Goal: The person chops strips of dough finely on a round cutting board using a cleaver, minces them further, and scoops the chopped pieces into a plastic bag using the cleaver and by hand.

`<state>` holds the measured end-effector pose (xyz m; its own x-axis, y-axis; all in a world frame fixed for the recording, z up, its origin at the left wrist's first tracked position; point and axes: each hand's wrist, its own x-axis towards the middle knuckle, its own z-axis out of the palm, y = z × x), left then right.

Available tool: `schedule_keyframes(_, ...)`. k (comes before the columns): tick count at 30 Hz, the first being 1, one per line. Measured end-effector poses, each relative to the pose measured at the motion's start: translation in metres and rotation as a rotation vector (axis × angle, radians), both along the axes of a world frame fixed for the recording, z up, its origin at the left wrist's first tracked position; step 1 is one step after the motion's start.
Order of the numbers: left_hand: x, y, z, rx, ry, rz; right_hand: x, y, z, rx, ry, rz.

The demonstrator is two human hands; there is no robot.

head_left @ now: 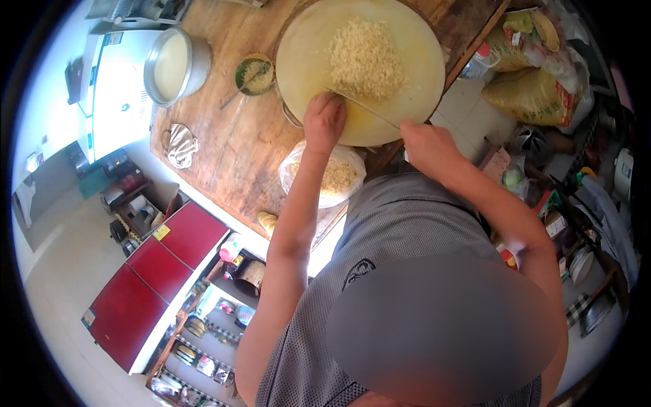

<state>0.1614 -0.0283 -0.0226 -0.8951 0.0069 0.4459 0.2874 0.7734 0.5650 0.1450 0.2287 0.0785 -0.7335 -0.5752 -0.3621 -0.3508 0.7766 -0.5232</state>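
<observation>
My right hand (428, 144) is closed around the handle end of a knife (371, 110), by the near right edge of a large round cutting board (298, 74). The thin blade slants up to the left across the board. At its far end, my left hand (325, 122) has its fingers closed on the blade's tip. Just beyond the blade lies a heap of finely chopped pale food (366, 57). Below my left forearm's inner side, a clear plastic bag (291, 173) holds more of the same pale bits.
A green bowl (255, 74) with chopped food and a utensil stands left of the board. Farther left are a large metal pot (196, 64) of pale liquid and a crumpled cloth (181, 146). The wooden table (230, 149) ends near my body. Sacks (532, 95) lie at right.
</observation>
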Motion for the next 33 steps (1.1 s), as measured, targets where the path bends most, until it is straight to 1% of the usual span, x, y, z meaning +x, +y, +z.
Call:
schedule_keyframes(3,-0.001,-0.001,0.0,0.001,-0.013,-0.001,-0.005,-0.006,-0.008,0.021,-0.037,0.02)
schedule_keyframes(5,0.001,-0.001,-0.001,0.005,-0.013,-0.007,-0.003,-0.001,-0.013,-0.034,0.044,0.017)
schedule_keyframes(10,0.001,-0.001,-0.002,0.01,-0.026,0.011,0.0,0.019,0.005,-0.019,0.038,0.002)
schedule_keyframes(13,0.002,-0.001,-0.002,0.0,-0.016,0.011,0.001,0.012,0.007,0.003,0.002,0.014)
schedule_keyframes(17,0.0,0.0,0.001,0.002,-0.003,0.01,-0.003,-0.005,-0.009,0.034,-0.024,0.025)
schedule_keyframes(20,0.003,0.001,0.002,0.0,0.012,0.013,-0.004,-0.009,-0.007,0.002,0.016,0.011)
schedule_keyframes(23,0.008,0.001,0.003,-0.028,-0.027,0.031,-0.004,-0.009,-0.008,0.018,0.021,0.018)
schedule_keyframes(29,0.005,0.0,0.007,-0.039,-0.019,-0.022,-0.004,-0.008,-0.009,0.025,0.032,0.025)
schedule_keyframes(33,0.004,-0.002,0.009,-0.042,0.009,-0.031,-0.001,0.004,0.002,0.022,0.018,0.009)
